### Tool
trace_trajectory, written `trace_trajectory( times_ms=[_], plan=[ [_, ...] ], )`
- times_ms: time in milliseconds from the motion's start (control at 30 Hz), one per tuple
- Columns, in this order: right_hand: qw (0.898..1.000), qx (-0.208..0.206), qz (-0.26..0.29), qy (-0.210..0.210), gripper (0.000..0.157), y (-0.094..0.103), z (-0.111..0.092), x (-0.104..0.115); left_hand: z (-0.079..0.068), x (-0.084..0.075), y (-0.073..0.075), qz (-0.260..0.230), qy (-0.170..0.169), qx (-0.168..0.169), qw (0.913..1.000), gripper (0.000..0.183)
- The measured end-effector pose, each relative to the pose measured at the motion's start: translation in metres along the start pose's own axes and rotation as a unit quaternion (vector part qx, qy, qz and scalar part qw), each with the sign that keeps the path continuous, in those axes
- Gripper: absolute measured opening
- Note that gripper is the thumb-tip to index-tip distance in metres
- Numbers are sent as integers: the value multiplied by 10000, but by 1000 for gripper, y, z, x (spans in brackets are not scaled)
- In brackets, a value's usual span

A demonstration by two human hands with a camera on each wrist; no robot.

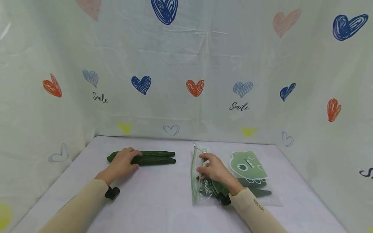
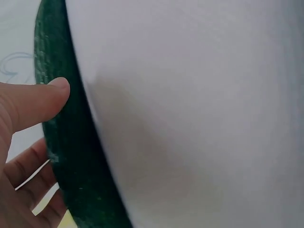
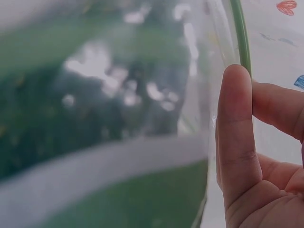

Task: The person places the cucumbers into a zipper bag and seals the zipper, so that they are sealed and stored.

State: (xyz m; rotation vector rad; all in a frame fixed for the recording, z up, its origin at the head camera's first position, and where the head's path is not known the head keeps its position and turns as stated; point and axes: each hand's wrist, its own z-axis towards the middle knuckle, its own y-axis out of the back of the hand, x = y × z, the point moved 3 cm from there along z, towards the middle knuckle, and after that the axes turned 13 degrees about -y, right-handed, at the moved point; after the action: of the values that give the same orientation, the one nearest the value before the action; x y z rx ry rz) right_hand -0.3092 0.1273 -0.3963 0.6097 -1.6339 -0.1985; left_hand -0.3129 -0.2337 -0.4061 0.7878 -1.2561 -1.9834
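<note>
Two long dark green cucumbers lie side by side on the left of the table, a far cucumber (image 1: 158, 153) and a near cucumber (image 1: 157, 160). My left hand (image 1: 123, 161) grips the near one around its left part; in the left wrist view the thumb presses its side, with the other fingers behind it. On the right lies a clear zip bag (image 1: 193, 184) with a green cartoon print (image 1: 249, 163). Cucumbers (image 1: 260, 193) show inside, partly hidden by print and arm. My right hand (image 1: 214, 168) pinches the bag's green-edged mouth (image 3: 243, 40) between thumb and fingers.
A white cloth (image 1: 151, 197) covers the table. Behind and at both sides hangs a pale curtain (image 1: 169, 58) printed with hearts and "Smile". Each wrist bears a dark device, the left one (image 1: 112, 193) beneath the sleeve's cuff.
</note>
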Motion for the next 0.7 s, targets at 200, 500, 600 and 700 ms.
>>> trace_trajectory(
  times_ms=[200, 500, 600, 700],
  plan=[
    [10000, 33, -60, 37, 57, -3, 1, 1, -1, 4, -1, 94, 17, 130, 9999, 40],
    [10000, -5, -82, 12, 56, -2, 0, -1, 6, -2, -3, 399, -78, 387, 9984, 40],
    [10000, -18, -96, -5, 56, -2, 0, -1, 6, -6, -2, 321, -137, 404, 9986, 39],
    [9999, -62, -111, -21, 56, -1, 0, -1, 7, -15, -1, 100, -246, 333, 9991, 37]
  ],
)
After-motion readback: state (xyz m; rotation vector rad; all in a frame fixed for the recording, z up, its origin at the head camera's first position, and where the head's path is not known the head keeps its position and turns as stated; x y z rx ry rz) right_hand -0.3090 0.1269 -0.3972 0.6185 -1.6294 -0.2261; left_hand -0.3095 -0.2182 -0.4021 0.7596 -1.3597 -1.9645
